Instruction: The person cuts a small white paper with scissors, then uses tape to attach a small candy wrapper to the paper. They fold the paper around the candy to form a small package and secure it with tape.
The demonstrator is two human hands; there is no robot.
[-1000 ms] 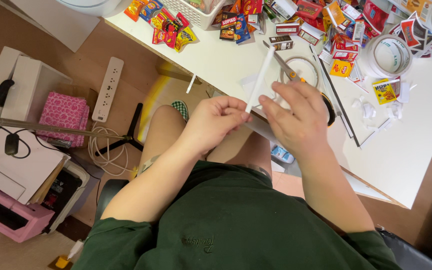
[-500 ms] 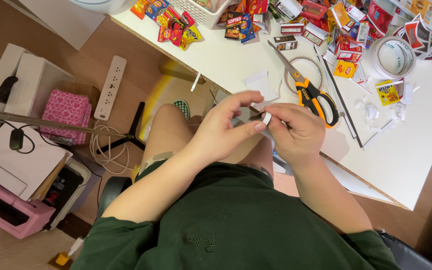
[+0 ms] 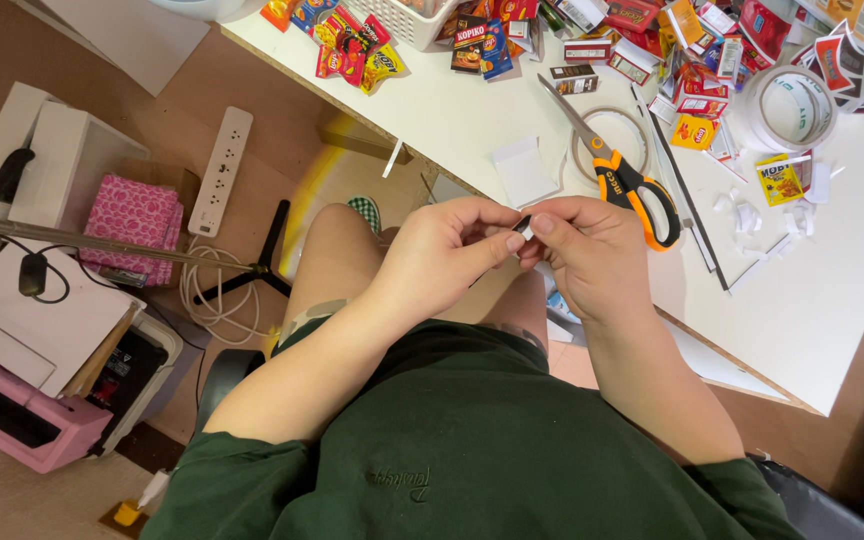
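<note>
My left hand (image 3: 447,250) and my right hand (image 3: 587,250) meet above my lap, just off the white table's edge (image 3: 792,330). Between the thumbs and forefingers of both hands is a tiny dark-and-white piece (image 3: 523,226), mostly hidden by the fingers. Orange-handled scissors (image 3: 620,170) lie shut on the table just beyond my right hand. Beside them lie a folded white paper piece (image 3: 522,170) and a flat ring of clear tape (image 3: 607,140).
Several small colourful packets (image 3: 357,50) and boxes crowd the table's far side, with a white tape roll (image 3: 790,105) and paper scraps (image 3: 747,215). On the floor at left are a power strip (image 3: 222,170), cables (image 3: 214,300), a pink cloth (image 3: 132,225) and a pink device (image 3: 22,425).
A second ago my hands held a long white strip up over the table. Both hands have dropped toward my lap and closed together on a small piece; the strip is gone from view.
</note>
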